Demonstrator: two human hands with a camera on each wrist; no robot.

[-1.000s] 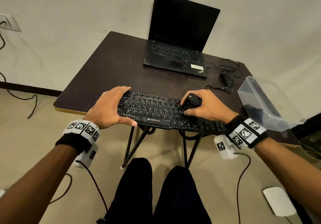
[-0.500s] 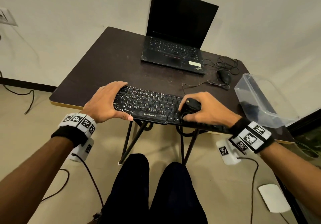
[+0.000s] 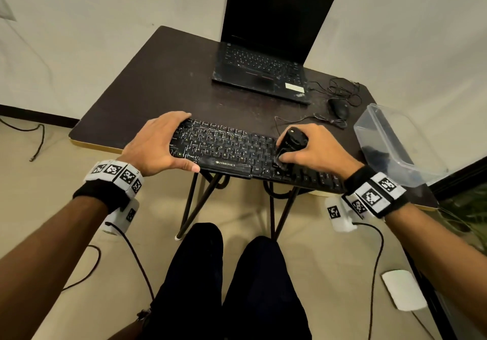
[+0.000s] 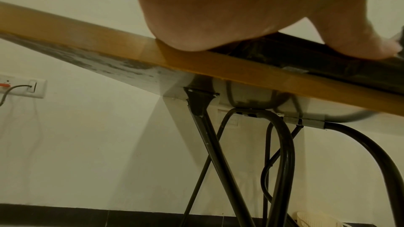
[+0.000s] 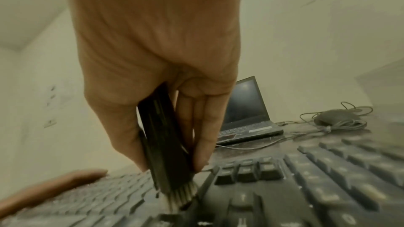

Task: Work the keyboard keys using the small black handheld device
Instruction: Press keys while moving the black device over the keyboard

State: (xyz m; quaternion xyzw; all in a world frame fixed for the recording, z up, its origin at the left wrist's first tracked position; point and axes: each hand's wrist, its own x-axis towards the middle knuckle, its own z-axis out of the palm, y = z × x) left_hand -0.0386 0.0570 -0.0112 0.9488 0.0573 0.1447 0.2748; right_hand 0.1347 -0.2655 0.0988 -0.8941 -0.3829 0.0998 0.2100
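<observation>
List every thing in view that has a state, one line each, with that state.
laptop: lid open, screen dark.
keyboard: flat on the table's near edge.
black handheld device: upright, bristles on the keys.
left hand: grips the keyboard's left end.
right hand: grips the device.
clear plastic container: tilted, lidless.

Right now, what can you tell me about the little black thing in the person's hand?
The small black handheld device is a slim dark stick, plastic by the look of it, with a tuft of pale bristles at its lower end, like a little brush. The right hand grips it between thumb and fingers, holding it nearly upright. Its bristles press down on the black keyboard, between the main keys and the arrow keys. Only the hand and the keyboard touch it.
</observation>
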